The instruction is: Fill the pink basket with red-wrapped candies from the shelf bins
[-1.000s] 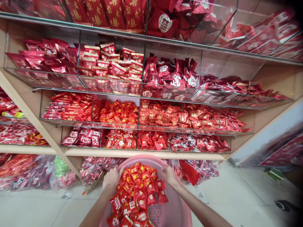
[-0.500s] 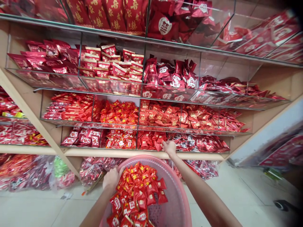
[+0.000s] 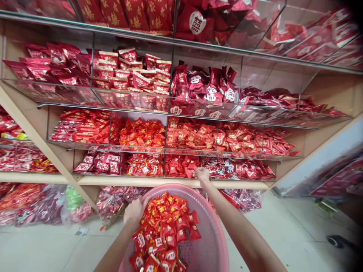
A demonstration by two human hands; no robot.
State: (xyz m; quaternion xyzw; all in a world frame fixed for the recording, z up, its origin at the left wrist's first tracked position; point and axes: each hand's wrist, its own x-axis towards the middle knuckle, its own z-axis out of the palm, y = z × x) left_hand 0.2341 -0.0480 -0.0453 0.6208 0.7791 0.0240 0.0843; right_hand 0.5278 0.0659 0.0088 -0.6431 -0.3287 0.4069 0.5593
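My left hand [image 3: 134, 212] is closed over the left rim of a round pink plastic basket [image 3: 219, 230]. Inside the basket lies a heap of small red wrapped sweets [image 3: 164, 206], some with gold print and some with white labels. My right hand [image 3: 202, 175] reaches to the front of the lowest shelf, its fingers pinched at a red wrapped sweet [image 3: 189, 172]. That sweet lies at the edge of a compartment of plain red sweets [image 3: 177, 165]. Part of the grip is hidden by the fingers.
A wooden shelf unit [image 3: 113, 181] with clear dividers holds red packets in several tiers. Beneath it lie plastic bags of sweets [image 3: 109, 202]. Dark red and white packets [image 3: 221, 168] fill the compartment right of my right hand. Pale floor tiles [image 3: 286, 230] show below.
My right hand stays at the lowest shelf, with its fingers slightly shifted and the red sweet there tilted forward. My left hand and the basket keep their place; the view has shifted a little.
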